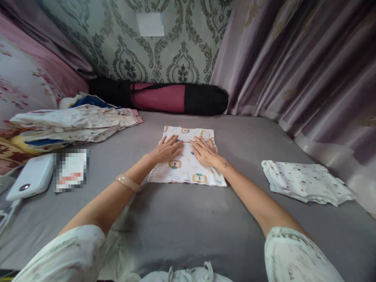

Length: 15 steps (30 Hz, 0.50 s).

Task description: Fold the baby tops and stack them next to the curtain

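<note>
pressing the printed cloth (186, 160) flat on the grey sheet (188, 223)

resting the left hand (169, 149) and the right hand (205, 152) palm-down on opposite sides of the cloth, straight ahead of the body; fanning the fingers a little apart, clamping on nothing. probably doing best by pressing evenly with both palms, stroking outward from the crossing edge near the fingertips, and easing out the small ripples along the near edge without skewing the corners

covering part of the print and of that crossing edge with the hands; not being able to tell the number of layers beneath; losing the face of the packet (72, 170) to pixel blocks; seeing the white cable (13, 207) by the white device (31, 176) cut off at the left; hardly making out separate pieces in the heaped clothes (79, 121)
</note>
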Each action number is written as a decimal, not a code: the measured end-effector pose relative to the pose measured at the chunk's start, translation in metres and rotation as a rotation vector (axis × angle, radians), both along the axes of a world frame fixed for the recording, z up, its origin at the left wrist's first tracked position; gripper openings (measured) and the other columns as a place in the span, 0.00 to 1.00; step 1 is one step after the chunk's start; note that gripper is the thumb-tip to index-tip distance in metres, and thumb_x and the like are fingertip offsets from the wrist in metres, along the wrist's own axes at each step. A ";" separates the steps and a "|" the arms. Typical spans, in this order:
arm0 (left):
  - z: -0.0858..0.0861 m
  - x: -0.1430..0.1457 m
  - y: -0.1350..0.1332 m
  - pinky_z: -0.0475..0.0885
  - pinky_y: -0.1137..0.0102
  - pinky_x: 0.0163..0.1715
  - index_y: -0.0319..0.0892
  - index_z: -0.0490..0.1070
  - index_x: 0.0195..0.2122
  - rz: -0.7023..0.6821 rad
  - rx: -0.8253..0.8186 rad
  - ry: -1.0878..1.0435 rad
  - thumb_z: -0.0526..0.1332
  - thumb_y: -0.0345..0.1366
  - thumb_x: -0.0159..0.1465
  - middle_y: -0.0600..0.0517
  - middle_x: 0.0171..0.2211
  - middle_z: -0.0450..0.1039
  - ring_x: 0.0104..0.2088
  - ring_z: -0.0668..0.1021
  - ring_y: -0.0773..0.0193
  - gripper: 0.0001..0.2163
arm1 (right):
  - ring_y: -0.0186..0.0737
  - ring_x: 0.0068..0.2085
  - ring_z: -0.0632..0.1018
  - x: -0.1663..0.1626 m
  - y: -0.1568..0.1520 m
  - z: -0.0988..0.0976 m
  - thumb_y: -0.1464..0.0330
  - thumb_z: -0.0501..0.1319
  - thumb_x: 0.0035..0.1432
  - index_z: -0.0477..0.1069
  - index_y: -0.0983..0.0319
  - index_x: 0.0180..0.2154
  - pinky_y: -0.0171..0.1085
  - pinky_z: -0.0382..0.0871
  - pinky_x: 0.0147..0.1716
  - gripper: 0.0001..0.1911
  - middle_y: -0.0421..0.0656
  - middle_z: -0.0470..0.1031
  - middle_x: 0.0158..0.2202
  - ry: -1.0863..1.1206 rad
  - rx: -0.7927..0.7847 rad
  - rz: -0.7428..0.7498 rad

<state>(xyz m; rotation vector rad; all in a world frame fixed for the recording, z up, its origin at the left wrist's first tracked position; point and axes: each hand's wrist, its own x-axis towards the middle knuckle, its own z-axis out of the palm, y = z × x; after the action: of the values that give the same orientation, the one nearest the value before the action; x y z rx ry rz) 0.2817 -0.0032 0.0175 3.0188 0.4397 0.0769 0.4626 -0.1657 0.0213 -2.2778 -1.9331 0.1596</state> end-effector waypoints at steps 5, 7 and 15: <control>-0.005 -0.024 -0.028 0.41 0.55 0.67 0.46 0.48 0.69 -0.111 -0.033 0.027 0.39 0.53 0.71 0.46 0.71 0.44 0.70 0.48 0.54 0.30 | 0.48 0.71 0.44 -0.027 -0.028 -0.001 0.57 0.41 0.69 0.51 0.58 0.68 0.56 0.34 0.67 0.30 0.45 0.43 0.71 0.023 -0.026 0.103; -0.011 -0.030 -0.036 0.42 0.56 0.67 0.46 0.47 0.70 -0.116 -0.046 0.028 0.39 0.55 0.70 0.46 0.71 0.44 0.70 0.49 0.55 0.31 | 0.47 0.71 0.45 -0.033 -0.034 -0.003 0.57 0.41 0.69 0.50 0.57 0.68 0.54 0.35 0.67 0.29 0.45 0.43 0.71 0.028 -0.033 0.099; -0.012 -0.033 -0.044 0.43 0.55 0.67 0.42 0.47 0.70 -0.081 -0.033 0.055 0.38 0.54 0.70 0.43 0.70 0.44 0.70 0.48 0.55 0.32 | 0.47 0.70 0.46 -0.036 -0.035 0.000 0.58 0.40 0.69 0.51 0.59 0.68 0.53 0.35 0.67 0.30 0.46 0.43 0.71 0.033 -0.050 0.086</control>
<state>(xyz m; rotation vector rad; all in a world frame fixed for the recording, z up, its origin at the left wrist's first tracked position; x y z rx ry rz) 0.2484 -0.0467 0.0055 3.0080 0.3197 -0.0187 0.4270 -0.2006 0.0217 -2.2084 -2.0343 0.2561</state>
